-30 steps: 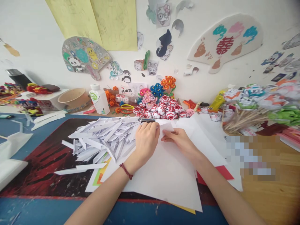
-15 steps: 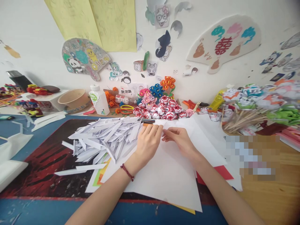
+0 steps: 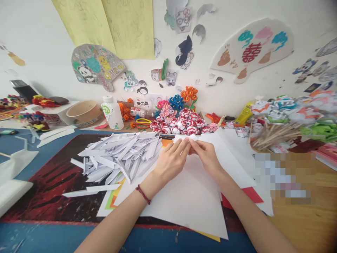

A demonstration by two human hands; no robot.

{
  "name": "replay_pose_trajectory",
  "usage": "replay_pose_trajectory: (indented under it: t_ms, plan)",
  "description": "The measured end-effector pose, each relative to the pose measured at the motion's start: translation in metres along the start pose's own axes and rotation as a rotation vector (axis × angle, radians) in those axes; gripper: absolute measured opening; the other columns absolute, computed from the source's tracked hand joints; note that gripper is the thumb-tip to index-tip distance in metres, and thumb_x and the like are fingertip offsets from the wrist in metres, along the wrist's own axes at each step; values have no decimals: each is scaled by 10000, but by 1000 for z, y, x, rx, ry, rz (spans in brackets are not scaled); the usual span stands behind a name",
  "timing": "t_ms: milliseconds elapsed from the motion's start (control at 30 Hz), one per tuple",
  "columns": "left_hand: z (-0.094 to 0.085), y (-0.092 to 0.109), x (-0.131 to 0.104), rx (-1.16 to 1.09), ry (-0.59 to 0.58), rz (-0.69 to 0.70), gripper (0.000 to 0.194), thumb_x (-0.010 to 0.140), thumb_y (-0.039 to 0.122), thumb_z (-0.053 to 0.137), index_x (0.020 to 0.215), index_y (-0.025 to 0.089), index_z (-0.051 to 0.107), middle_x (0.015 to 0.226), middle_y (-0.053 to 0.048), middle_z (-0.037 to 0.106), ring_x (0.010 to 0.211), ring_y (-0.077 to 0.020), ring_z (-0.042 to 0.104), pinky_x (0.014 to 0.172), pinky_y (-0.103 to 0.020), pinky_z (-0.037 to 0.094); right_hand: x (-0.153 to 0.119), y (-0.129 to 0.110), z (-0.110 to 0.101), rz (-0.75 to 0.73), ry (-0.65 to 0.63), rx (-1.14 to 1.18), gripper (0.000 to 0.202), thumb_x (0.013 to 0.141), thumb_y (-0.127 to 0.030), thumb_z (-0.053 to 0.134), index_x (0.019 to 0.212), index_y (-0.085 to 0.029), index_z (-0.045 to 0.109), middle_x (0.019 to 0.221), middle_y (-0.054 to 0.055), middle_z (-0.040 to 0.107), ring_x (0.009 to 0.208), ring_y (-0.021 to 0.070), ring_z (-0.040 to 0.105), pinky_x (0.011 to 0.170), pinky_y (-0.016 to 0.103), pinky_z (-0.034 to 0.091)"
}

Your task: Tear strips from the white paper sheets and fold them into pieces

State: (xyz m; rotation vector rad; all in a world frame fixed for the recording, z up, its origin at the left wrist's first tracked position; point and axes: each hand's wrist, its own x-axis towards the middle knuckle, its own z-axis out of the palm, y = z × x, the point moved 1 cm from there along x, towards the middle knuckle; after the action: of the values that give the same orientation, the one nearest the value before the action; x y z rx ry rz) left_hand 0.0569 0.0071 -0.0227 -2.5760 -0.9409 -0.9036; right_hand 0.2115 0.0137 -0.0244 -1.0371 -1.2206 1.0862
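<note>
At the far end of the white sheets, my left hand and my right hand meet fingertip to fingertip. Between them they pinch a small piece of white paper, mostly covered by my fingers. My left fingers lie bent over the near side of it, while my right thumb and index finger press its right end. Left of my left hand lies a loose heap of folded white paper strips. Two more folded strips rest just in front of the heap.
Behind my hands sit red-and-white paper flowers and a white bottle. Paper flowers on sticks stand at the right. A beige bowl is at the back left, a red sheet near my right forearm.
My hands have come closer together, the left moving slightly right. More of the white paper shows above the fingertips. The heap of strips has not changed.
</note>
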Motion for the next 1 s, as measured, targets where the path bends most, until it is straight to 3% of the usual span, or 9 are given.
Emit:
replay_pose_trajectory:
  t_ms: [100, 200, 333, 533, 733, 867, 1000]
  plan:
    - [-9, 5, 5, -185, 39, -138, 305, 934, 261, 430, 1188, 210, 591, 1278, -76, 596, 1164, -228, 556, 956, -378, 428, 1, 0, -4, -39, 32, -94, 330, 808, -450, 629, 652, -160, 650, 623, 16, 621, 617, 148, 583, 633, 274, 483]
    - [-16, 3, 10, -364, 106, -402, 255, 888, 358, 530, 1072, 216, 635, 1128, -61, 678, 1024, -209, 622, 893, -349, 455, 0, -4, -6, -77, 22, -216, 371, 825, -456, 604, 598, -163, 618, 592, 18, 615, 597, 145, 574, 628, 269, 454]
    - [-13, -4, 12, -552, 9, -616, 258, 789, 395, 653, 960, 202, 639, 946, -25, 710, 798, -169, 655, 733, -291, 488, -2, -10, -3, -113, -10, -265, 395, 814, -502, 590, 595, -174, 611, 583, 17, 604, 595, 153, 577, 621, 269, 458]
    - [-5, -9, 11, -771, -37, -695, 212, 795, 354, 633, 874, 162, 674, 809, -42, 713, 686, -143, 644, 657, -247, 485, -2, -4, -2, -53, 25, -234, 357, 704, -508, 698, 794, -163, 669, 712, 32, 636, 622, 160, 584, 585, 269, 468]
    - [-8, -9, 14, -886, -113, -694, 206, 797, 329, 608, 805, 137, 683, 730, -37, 695, 636, -128, 609, 611, -225, 466, 0, -3, -5, -121, 62, -314, 370, 707, -491, 700, 890, -169, 678, 866, 57, 654, 758, 180, 597, 645, 274, 473]
    - [-6, -9, 13, -859, -144, -660, 209, 793, 332, 612, 762, 134, 672, 674, -20, 661, 612, -116, 576, 584, -213, 437, 0, -3, -4, -72, 77, -236, 400, 693, -481, 718, 945, -172, 674, 833, 49, 643, 729, 170, 589, 629, 277, 473]
    - [-6, -8, 13, -864, -172, -635, 252, 794, 379, 613, 723, 142, 658, 636, -6, 640, 588, -112, 569, 568, -211, 421, 0, -2, -4, -33, 83, -127, 398, 655, -496, 743, 868, -170, 668, 741, 33, 633, 640, 154, 565, 566, 273, 463]
